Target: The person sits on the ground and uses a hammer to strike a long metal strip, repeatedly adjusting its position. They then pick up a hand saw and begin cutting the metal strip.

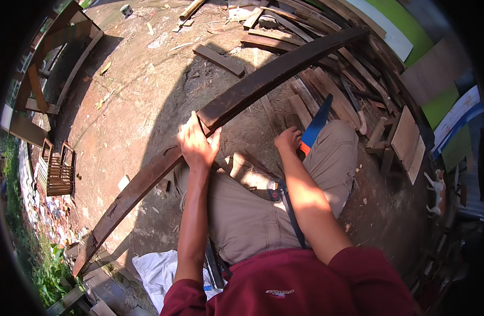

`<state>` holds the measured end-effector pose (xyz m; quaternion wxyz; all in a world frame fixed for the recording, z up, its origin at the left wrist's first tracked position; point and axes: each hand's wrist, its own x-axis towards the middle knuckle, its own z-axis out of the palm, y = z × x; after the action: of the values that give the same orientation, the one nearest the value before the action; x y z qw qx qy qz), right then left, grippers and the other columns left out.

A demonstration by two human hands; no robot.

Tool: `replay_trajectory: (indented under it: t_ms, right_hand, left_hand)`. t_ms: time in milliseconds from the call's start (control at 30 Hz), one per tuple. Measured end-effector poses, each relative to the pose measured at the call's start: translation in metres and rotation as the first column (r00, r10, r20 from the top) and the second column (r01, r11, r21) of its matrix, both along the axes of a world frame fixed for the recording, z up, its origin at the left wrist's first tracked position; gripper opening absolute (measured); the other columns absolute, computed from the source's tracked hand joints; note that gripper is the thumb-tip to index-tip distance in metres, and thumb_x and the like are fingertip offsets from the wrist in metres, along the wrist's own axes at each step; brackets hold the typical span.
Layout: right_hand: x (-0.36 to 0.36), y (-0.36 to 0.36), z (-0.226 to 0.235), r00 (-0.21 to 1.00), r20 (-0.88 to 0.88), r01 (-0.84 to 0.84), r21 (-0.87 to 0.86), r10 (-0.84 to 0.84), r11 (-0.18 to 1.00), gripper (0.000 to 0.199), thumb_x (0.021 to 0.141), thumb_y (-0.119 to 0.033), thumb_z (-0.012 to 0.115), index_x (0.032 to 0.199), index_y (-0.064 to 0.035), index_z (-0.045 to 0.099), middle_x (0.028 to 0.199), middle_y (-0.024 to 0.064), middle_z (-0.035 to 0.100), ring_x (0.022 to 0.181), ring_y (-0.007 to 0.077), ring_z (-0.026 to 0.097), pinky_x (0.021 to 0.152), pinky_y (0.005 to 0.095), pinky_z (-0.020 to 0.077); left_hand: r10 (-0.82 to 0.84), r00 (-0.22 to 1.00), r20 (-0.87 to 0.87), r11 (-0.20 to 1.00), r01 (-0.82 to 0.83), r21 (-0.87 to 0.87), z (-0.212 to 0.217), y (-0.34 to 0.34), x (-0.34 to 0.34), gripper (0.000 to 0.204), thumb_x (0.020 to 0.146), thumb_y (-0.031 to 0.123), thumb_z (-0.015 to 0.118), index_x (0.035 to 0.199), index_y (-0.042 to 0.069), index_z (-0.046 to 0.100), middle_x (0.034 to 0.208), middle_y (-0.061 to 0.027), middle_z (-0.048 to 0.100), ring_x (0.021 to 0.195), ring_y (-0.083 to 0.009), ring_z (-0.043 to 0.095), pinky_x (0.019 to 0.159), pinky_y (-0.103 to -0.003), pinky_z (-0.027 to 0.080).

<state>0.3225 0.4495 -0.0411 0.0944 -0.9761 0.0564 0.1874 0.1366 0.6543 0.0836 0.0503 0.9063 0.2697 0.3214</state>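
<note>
A long dark wooden plank [263, 79] runs from the lower left to the upper right across my lap. My left hand [198, 143] presses down on its middle, fingers wrapped over the edge. To the right, my right hand [288, 139] is closed around the orange handle of a hand saw, whose blue blade [318, 122] slants up and away beside my right knee. I am seated in tan trousers and a dark red shirt.
A heap of wooden boards and offcuts [326, 79] lies at the upper right. A short board [218, 59] rests on the dirt ground. A slatted wooden crate [55, 171] and a frame [52, 47] stand at the left. White sacking [157, 271] lies below.
</note>
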Motion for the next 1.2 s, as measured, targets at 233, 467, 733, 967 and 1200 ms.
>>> replay_trajectory:
  t_ms: [233, 467, 733, 967, 1200]
  right_hand:
    - [-0.034, -0.046, -0.034, 0.998, 0.062, 0.006, -0.155, 0.004, 0.988, 0.075, 0.083, -0.028, 0.079, 0.141, 0.0043, 0.044, 0.147, 0.0221, 0.045, 0.134, 0.0375, 0.048, 0.109, 0.0489, 0.0396]
    - [-0.051, -0.052, -0.051, 0.999, -0.019, -0.038, -0.299, 0.033, 0.953, 0.059, 0.091, -0.030, 0.070, 0.137, 0.0008, 0.052, 0.139, 0.0201, 0.054, 0.130, 0.0352, 0.053, 0.105, 0.0486, 0.0416]
    - [-0.032, -0.001, 0.029, 0.788, 0.468, -0.191, 0.803, -0.399, 0.565, 0.046, 0.095, -0.023, 0.065, 0.124, 0.0028, 0.041, 0.104, 0.0273, 0.061, 0.099, 0.0470, 0.061, 0.087, 0.0524, 0.0467]
    - [-0.071, -0.025, 0.203, 0.832, 0.324, -0.283, 0.946, -0.450, 0.158, 0.031, 0.099, -0.026, 0.069, 0.104, -0.0005, 0.051, 0.085, 0.0069, 0.060, 0.074, 0.0159, 0.057, 0.069, 0.0329, 0.0468]
    - [-0.099, -0.042, 0.249, 0.788, 0.615, -0.613, 0.780, -0.027, -0.126, 0.023, 0.091, -0.013, 0.075, 0.081, -0.0043, 0.057, 0.072, 0.0029, 0.058, 0.061, 0.0126, 0.055, 0.056, 0.0294, 0.0460]
  left_hand:
    - [0.044, 0.998, -0.038, 0.999, -0.044, -0.006, 0.000, 0.005, -0.004, 0.087, 0.081, 0.044, 0.081, 0.147, -0.002, 0.047, 0.122, -0.0174, 0.065, 0.120, -0.0305, 0.060, 0.108, -0.044, 0.040]
    - [0.050, 0.996, -0.071, 0.998, -0.052, -0.024, 0.003, 0.005, 0.000, 0.086, 0.082, 0.044, 0.081, 0.147, -0.001, 0.046, 0.127, -0.0186, 0.064, 0.123, -0.0316, 0.059, 0.109, -0.044, 0.040]
    - [0.015, 0.997, -0.074, 1.000, -0.016, -0.024, -0.003, 0.000, 0.000, 0.080, 0.084, 0.043, 0.079, 0.145, -0.001, 0.050, 0.134, -0.0174, 0.062, 0.127, -0.0312, 0.057, 0.109, -0.046, 0.040]
    - [0.025, 0.997, -0.069, 1.000, -0.026, -0.009, 0.000, 0.001, -0.005, 0.079, 0.083, 0.039, 0.080, 0.145, -0.001, 0.049, 0.134, -0.0190, 0.062, 0.124, -0.0330, 0.059, 0.109, -0.046, 0.042]
    - [0.022, 0.998, -0.057, 1.000, -0.023, -0.002, -0.001, 0.007, -0.004, 0.080, 0.083, 0.039, 0.079, 0.145, -0.002, 0.050, 0.133, -0.0194, 0.062, 0.124, -0.0342, 0.057, 0.108, -0.047, 0.041]
